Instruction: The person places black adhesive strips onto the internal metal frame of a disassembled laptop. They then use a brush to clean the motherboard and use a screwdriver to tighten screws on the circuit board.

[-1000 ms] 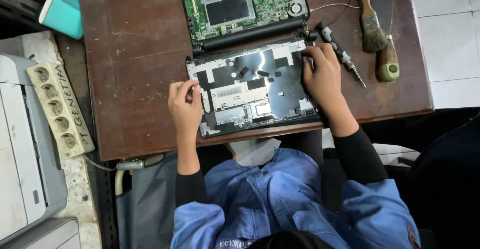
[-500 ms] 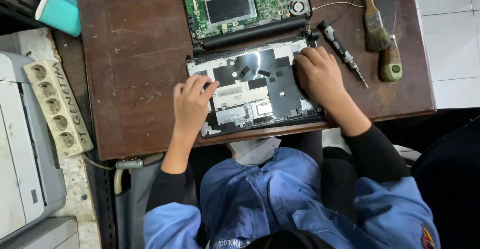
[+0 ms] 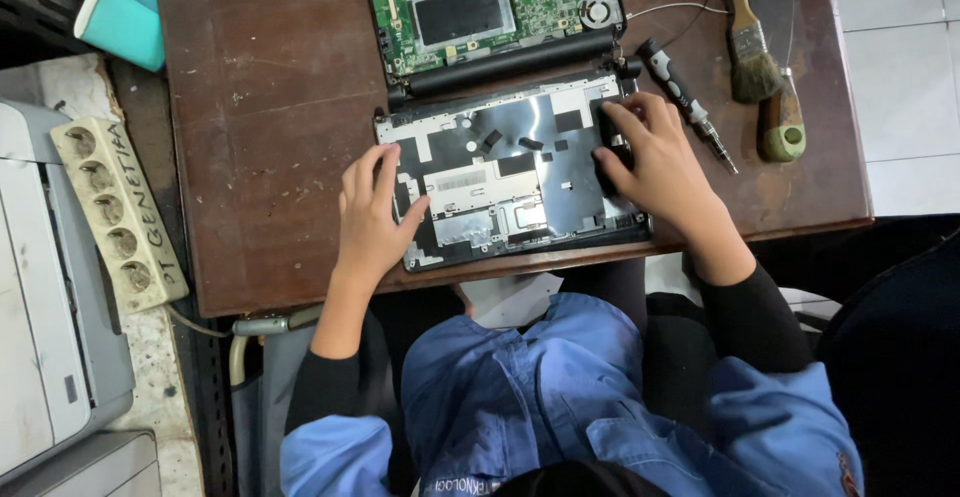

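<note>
An opened laptop lies on a brown wooden table (image 3: 270, 107). Its green circuit board (image 3: 480, 2) is at the far side and its silver inner panel (image 3: 500, 172) at the near side. My left hand (image 3: 370, 217) lies flat on the panel's left edge, fingers spread, thumb pointing onto the panel. My right hand (image 3: 655, 157) rests on the panel's right side. Its fingers are bent, with the tips pressing near a black patch. Neither hand holds anything loose.
Right of my right hand lie a black screwdriver (image 3: 685, 102), a worn paintbrush (image 3: 745, 32) and a green-ended tool (image 3: 783, 122). A beige power strip (image 3: 115, 212) and a white printer (image 3: 40, 287) sit left of the table. A teal box (image 3: 125, 12) is at the far left.
My left hand has slid from beside the panel onto its left edge. My right hand has shifted a little left, further onto the panel.
</note>
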